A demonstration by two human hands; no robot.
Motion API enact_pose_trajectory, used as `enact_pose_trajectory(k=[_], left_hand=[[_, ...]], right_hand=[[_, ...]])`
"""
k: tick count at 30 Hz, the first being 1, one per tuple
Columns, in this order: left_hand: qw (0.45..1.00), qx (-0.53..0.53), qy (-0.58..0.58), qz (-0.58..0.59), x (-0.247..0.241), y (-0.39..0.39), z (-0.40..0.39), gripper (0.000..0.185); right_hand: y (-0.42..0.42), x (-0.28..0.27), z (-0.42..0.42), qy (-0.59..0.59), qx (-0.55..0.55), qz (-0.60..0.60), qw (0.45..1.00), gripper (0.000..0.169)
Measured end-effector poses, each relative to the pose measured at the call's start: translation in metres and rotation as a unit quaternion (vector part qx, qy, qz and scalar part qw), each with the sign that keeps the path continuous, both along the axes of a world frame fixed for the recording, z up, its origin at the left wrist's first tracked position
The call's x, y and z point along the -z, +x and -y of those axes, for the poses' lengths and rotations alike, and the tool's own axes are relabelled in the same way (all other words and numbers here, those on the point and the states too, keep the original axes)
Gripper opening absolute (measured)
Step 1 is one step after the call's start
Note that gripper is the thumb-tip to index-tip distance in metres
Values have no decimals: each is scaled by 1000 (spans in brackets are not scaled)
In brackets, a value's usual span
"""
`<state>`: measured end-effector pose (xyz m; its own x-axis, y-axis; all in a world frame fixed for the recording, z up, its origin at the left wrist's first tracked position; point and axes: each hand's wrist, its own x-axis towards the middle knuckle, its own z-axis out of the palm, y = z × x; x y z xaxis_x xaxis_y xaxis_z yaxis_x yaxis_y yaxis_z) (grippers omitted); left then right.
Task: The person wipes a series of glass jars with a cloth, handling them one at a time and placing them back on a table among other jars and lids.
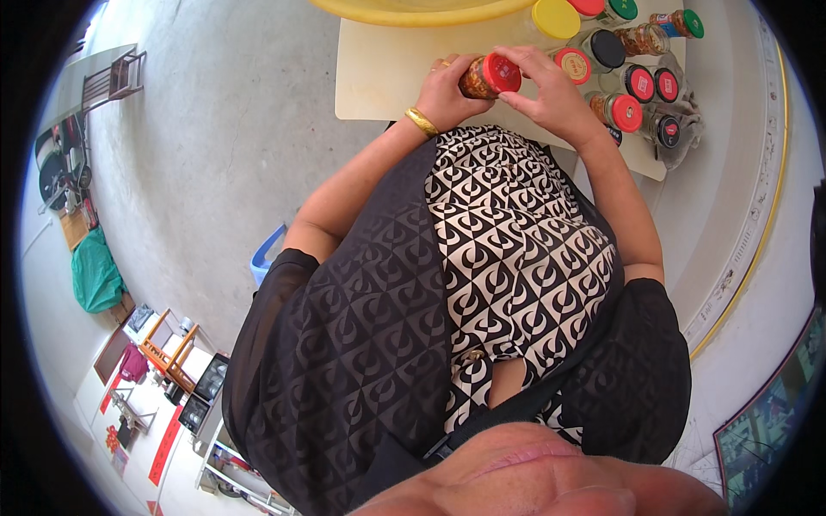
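Above the near edge of a cream tabletop (381,71), my left hand (444,91) is wrapped around a small glass jar (473,82) with reddish-brown chunky contents. A gold bangle is on that wrist. The jar is tilted, its red lid (503,73) turned towards me and to the right. My right hand (550,93) has its thumb and fingertips on the rim of this lid. Close beyond the right hand stands a jar with a red lid bearing a gold disc (573,66). A black-lidded glass jar (606,49) is behind it.
More jars crowd the table's right side, among them a yellow-lidded one (556,19) and a filled red-lidded one (624,113). A large yellow basin (419,14) sits at the far edge. A grey cloth (687,132) lies right; a blue plastic object (263,255) is on the left.
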<state>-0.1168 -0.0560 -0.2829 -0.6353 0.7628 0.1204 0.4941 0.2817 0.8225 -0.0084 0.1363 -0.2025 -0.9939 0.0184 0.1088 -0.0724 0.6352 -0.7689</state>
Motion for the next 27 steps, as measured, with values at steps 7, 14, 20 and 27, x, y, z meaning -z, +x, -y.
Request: enact_pose_trajectory(k=[7, 14, 20, 27], left_hand=[[998, 0, -27, -61, -2, 1, 0, 67], [992, -9, -34, -121, -7, 5, 0, 64], [994, -7, -66, -87, -2, 6, 1, 64], [998, 27, -23, -45, -20, 3, 0, 64]], right_hand=[[4, -1, 0, 37, 15, 40, 998, 63], [5, 7, 8, 22, 80, 62, 995, 59], [3, 10, 6, -25, 108, 173, 979, 66], [6, -4, -9, -71, 52, 187, 978, 70]])
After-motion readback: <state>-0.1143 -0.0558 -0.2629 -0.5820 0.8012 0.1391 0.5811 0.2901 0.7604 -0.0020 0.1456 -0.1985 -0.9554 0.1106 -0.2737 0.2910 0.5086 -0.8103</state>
